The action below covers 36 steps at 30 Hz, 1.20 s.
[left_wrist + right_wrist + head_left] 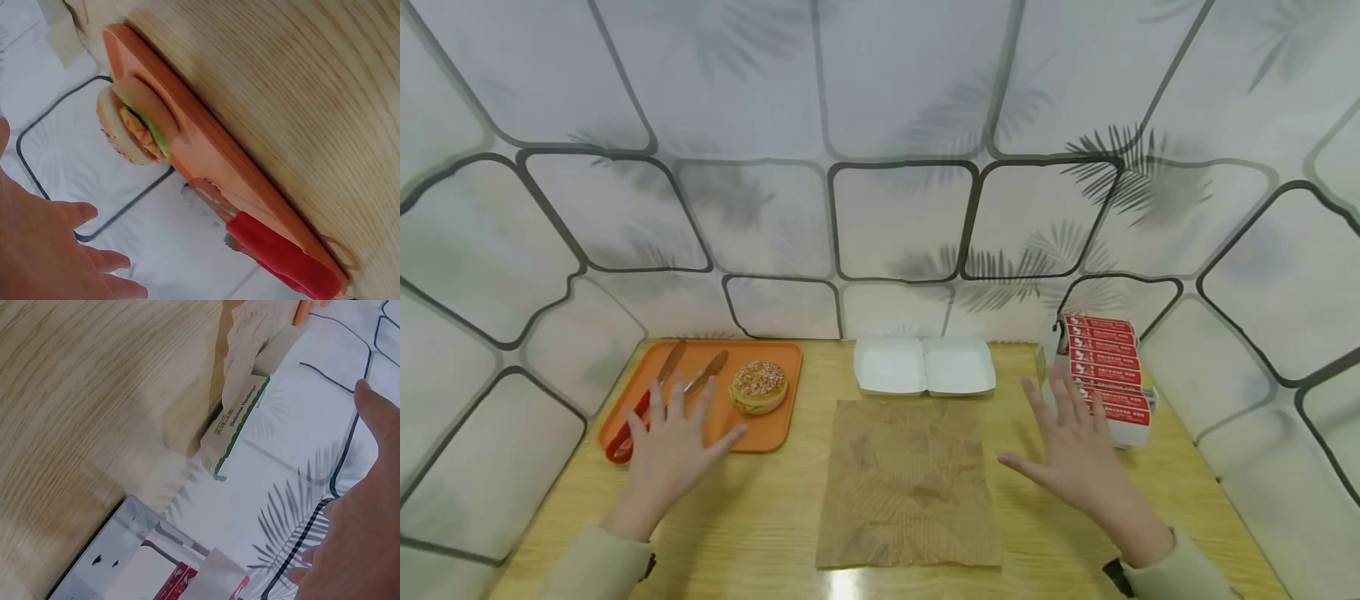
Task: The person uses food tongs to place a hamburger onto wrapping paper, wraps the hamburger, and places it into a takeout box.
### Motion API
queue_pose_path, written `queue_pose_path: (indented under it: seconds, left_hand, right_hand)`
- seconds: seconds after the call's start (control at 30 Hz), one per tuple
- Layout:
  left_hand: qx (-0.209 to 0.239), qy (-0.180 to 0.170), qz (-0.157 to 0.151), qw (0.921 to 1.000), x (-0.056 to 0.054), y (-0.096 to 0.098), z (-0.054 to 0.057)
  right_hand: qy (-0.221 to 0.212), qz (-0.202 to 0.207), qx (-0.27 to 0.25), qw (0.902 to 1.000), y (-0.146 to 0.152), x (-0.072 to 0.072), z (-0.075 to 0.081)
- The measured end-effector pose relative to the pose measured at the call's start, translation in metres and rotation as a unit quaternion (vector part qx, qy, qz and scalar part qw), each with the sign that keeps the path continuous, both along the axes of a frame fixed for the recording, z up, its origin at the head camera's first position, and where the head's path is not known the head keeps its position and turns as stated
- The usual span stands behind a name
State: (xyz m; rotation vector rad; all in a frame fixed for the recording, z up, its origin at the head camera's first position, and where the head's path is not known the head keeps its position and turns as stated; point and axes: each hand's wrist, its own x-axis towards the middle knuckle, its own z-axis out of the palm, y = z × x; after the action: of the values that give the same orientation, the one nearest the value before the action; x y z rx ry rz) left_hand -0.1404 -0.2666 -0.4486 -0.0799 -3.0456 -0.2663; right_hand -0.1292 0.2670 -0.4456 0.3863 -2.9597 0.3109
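Observation:
My left hand is spread with fingers apart, over the near edge of the orange tray, and holds nothing. On that tray lie red-handled tongs and a sesame-bun hamburger; the left wrist view shows the hamburger's lettuce and filling from the side. My right hand is likewise spread and holds nothing, just in front of a white dispenser with a roll of red-and-white labels. Between the hands a sheet of brown paper lies flat on the table.
Behind the paper stands an opened white hamburger box; green-edged printing shows on the box in the right wrist view. A patterned wall covering closes off the back and both sides of the wooden table.

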Motion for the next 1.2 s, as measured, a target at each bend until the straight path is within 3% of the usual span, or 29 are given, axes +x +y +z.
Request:
queue_pose_path:
  seconds: [0.37, 0.97, 1.2]
  left_hand:
    - [0.032, 0.018, 0.017, 0.9992, -0.015, -0.033, -0.005]
    - [0.035, 0.063, 0.046, 0.9964, -0.022, -0.067, -0.024]
    - [0.054, 0.068, 0.056, 0.9946, -0.024, -0.076, -0.032]
  right_hand:
    - [-0.012, 0.031, 0.005, 0.9994, -0.025, -0.003, -0.006]
    - [0.042, 0.108, 0.023, 0.993, -0.049, 0.012, -0.049]
    - [-0.004, 0.136, 0.018, 0.9906, -0.053, 0.022, -0.06]
